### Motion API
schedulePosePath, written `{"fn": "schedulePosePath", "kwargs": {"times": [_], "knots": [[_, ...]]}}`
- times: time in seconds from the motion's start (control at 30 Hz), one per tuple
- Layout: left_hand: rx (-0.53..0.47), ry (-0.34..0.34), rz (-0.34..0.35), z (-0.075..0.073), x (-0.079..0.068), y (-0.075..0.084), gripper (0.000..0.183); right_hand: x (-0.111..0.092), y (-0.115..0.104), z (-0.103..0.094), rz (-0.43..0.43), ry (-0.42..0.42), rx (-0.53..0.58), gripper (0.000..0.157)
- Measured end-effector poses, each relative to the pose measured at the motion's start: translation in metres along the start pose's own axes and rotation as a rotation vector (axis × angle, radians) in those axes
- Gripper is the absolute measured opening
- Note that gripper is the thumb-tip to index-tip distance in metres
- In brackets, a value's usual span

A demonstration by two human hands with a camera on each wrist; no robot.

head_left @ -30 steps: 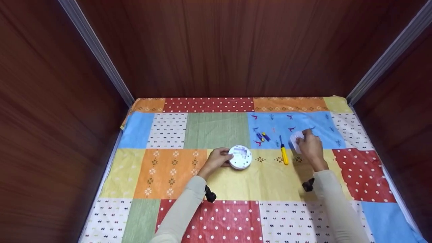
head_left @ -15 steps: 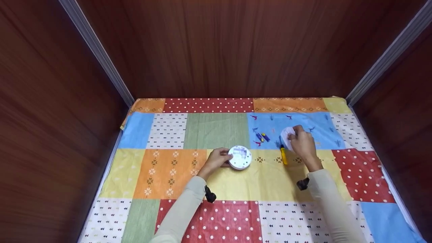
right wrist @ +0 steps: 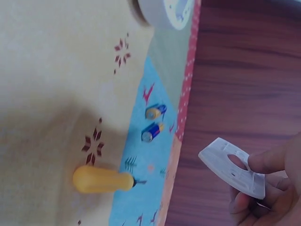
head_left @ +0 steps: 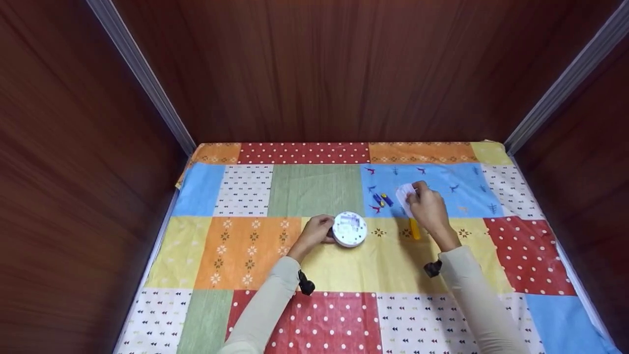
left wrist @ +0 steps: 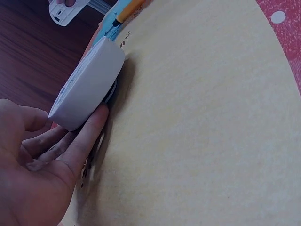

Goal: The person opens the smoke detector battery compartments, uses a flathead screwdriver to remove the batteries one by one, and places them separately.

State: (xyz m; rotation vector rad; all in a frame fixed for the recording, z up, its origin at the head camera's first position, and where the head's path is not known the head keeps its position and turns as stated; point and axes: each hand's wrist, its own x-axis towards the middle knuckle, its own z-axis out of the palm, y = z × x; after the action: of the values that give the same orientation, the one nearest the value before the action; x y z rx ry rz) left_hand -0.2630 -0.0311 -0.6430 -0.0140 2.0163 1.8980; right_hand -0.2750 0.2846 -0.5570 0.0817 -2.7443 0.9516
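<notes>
A round white device [head_left: 350, 229] with a recess in its upper face is held at its left edge by my left hand [head_left: 315, 235]. In the left wrist view the device [left wrist: 89, 84] tilts, with the thumb at its rim and fingers beneath. My right hand [head_left: 430, 210] pinches a thin white plastic cover [right wrist: 233, 167] with a curved edge and a cutout, raised above the cloth. Below it lies a yellow-handled screwdriver [head_left: 415, 228], its shaft hidden by the cover in the head view. Two blue-and-yellow batteries [head_left: 383, 199] lie left of the cover.
A patchwork-patterned cloth [head_left: 245, 191] spreads over the table. Dark wood-grain panels [head_left: 314, 73] rise at the back and both sides, with metal strips [head_left: 147, 78] in the corners.
My right hand has moved left with the white cover, from right of the screwdriver to over its shaft. The left hand and the round device have stayed nearly still.
</notes>
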Motion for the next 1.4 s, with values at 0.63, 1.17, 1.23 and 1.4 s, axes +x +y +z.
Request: {"fn": "schedulePosePath", "kwargs": {"times": [0.63,1.17,1.23,1.4], "knots": [[-0.009,-0.021,0.026,0.001,-0.001,0.0,0.036,-0.003,-0.029,0.016,-0.119,-0.023,-0.005,0.028],[0.014,-0.035,0.04,0.0,-0.002,0.002,0.037,-0.004,-0.05,0.026,-0.202,-0.014,0.012,0.017],[0.018,-0.036,0.035,0.0,-0.002,0.002,0.039,-0.005,-0.052,0.028,-0.224,-0.012,0.016,0.014],[0.016,-0.036,0.041,0.0,-0.001,0.001,0.04,-0.009,-0.058,0.034,-0.272,-0.013,0.027,0.011]]}}
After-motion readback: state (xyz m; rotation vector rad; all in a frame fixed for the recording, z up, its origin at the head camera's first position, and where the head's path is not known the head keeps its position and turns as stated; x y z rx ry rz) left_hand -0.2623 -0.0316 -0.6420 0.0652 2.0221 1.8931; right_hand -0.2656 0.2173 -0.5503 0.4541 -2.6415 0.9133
